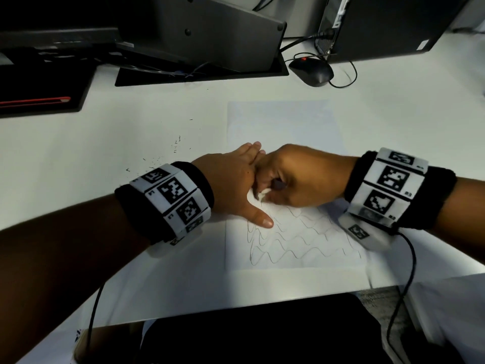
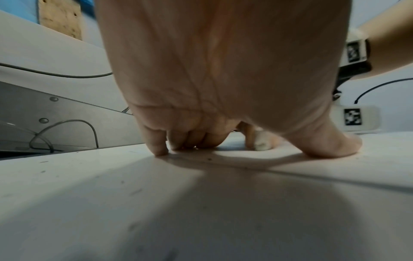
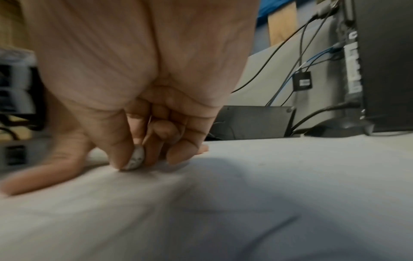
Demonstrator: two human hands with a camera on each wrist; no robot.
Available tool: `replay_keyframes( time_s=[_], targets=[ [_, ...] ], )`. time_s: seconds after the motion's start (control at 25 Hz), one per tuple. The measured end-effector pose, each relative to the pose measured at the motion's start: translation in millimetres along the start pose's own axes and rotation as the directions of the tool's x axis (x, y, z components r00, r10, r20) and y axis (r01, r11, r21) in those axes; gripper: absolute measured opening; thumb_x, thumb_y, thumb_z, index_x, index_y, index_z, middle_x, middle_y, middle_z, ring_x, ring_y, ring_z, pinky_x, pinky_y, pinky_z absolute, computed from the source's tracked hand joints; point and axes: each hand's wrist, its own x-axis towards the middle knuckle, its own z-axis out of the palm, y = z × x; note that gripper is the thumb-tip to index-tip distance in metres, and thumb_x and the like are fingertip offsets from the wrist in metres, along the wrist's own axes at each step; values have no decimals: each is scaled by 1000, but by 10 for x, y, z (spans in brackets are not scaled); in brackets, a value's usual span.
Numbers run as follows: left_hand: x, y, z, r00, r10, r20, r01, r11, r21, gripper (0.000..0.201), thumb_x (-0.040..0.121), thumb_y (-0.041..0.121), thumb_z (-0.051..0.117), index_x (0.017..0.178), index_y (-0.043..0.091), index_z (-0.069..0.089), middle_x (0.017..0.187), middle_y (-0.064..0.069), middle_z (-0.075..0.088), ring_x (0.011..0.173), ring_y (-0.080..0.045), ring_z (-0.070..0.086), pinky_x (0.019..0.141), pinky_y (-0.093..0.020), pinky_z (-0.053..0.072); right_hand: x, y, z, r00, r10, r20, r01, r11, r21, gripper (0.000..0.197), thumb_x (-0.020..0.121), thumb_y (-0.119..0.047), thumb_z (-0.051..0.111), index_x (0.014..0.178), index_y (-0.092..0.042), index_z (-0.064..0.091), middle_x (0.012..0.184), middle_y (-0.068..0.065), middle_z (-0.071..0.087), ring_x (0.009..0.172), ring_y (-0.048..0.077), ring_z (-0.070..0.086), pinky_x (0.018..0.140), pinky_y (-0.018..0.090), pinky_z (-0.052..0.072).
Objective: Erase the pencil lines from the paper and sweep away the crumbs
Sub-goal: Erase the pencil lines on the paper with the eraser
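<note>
While my left hand (image 1: 231, 177) presses flat on the white sheet of paper (image 1: 283, 122) with wavy pencil lines (image 1: 301, 240), my right hand (image 1: 296, 174) pinches a small white eraser (image 1: 262, 194). From my right wrist, blurred, the eraser (image 3: 134, 159) seems to touch the paper. Dark crumbs (image 1: 168, 153) lie on the white desk (image 1: 78, 153).

White desk (image 1: 78, 158), lit from above. Black computer mouse (image 1: 311, 71) at the far right, red light showing at its front, black cable looping off to its right. Dark computer tower (image 1: 388, 24) stands behind the mouse, cables plugged into its near face. Grey slanted panel (image 1: 210, 30) with screw heads at far centre, sitting on a black base. Black pad (image 1: 39, 88) at far left with a red pen-like object (image 1: 35, 101) lying along it.
</note>
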Motion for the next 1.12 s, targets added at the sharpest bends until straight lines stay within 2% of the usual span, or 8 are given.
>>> replay_keyframes(
  time_s=[0.12,0.28,0.4,0.56,0.72,0.84,1.0,1.12],
  targets=[
    [12,-4,17,999,-27,17,27,1000,-10,122,61,90,51,158,29,9,166,-1,-11,152,-13,-8,120,-45,25,20,84,-55,994,63,-85,-66,997,-36,10,82,-21,70,91,-21,74,85,-9,69,70,1,58,68,22,48],
    [-5,12,15,999,-31,39,31,999,15,128,58,92,44,159,25,5,165,-4,-15,152,-15,-13,122,-44,18,-28,8,-17,1000,21,10,-21,1000,-11,9,83,-22,69,90,-23,74,84,-12,70,69,-2,58,67,13,45],
    [5,11,34,997,-59,50,58,998,28,139,53,95,38,158,18,-9,165,-5,-17,152,-16,-12,123,-43,15,-20,77,-89,992,93,-86,-97,995,-37,9,81,-22,68,87,-23,74,83,-9,70,71,5,61,70,29,53],
    [-16,21,28,997,-51,61,49,998,29,135,59,93,41,158,18,-10,165,-5,-18,152,-16,-14,124,-40,11,-67,-37,-14,999,26,41,-23,997,-68,12,81,-21,66,90,-22,73,85,-7,70,68,5,58,68,22,49],
    [-15,27,14,996,-53,77,51,998,30,139,51,96,32,158,19,-10,164,-5,-19,152,-16,-14,124,-42,13,-24,50,-88,993,107,-57,-112,990,-91,13,80,-24,64,90,-26,72,85,-10,69,73,7,60,73,30,52],
    [-23,36,2,996,-37,85,36,999,20,130,61,91,43,159,21,-6,164,-6,-19,151,-16,-16,124,-40,9,-42,-36,0,999,37,24,-36,996,-76,11,81,-24,64,88,-23,72,84,-8,69,70,7,59,68,23,48],
    [-20,60,-10,995,-59,75,55,997,48,133,65,89,46,157,14,-13,164,-6,-19,152,-17,-15,122,-37,7,-50,49,-117,993,112,-48,-116,989,-94,12,83,-25,65,92,-27,73,85,-11,68,72,5,58,72,28,52],
    [-21,58,-1,996,-58,72,53,996,75,134,66,90,45,157,12,-13,164,-7,-19,151,-17,-15,124,-38,6,-114,-4,-64,998,54,43,-50,994,-97,12,82,-24,65,92,-24,73,85,-9,68,71,5,59,68,22,48]
  ],
)
